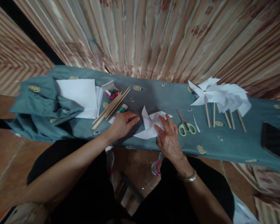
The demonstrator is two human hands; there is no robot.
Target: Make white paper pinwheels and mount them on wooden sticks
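A white paper pinwheel (pixel 151 123), its blades folded toward the middle, lies on the cloth-covered table in front of me. My right hand (pixel 169 137) holds its right side, thumb and fingers bent onto the paper. Just left of the pinwheel is my left hand (pixel 123 126), with thumb and fingertips pressed together; whether something small sits between them cannot be seen. Behind that hand, a glue stick (pixel 121 109) with a green-and-white label is partly covered. Scissors (pixel 186 125) with light green handles lie right of my right hand, beside a thin paper strip (pixel 196 123).
Several wooden sticks (pixel 113 105) lie near a small red open box (pixel 112 92) of dark pins. White paper sheets (pixel 77 93) are stacked at left beside bunched cloth (pixel 42 102). Several finished pinwheels on sticks (pixel 207 93) overlap at right. A dark phone (pixel 272 139) rests near the right end.
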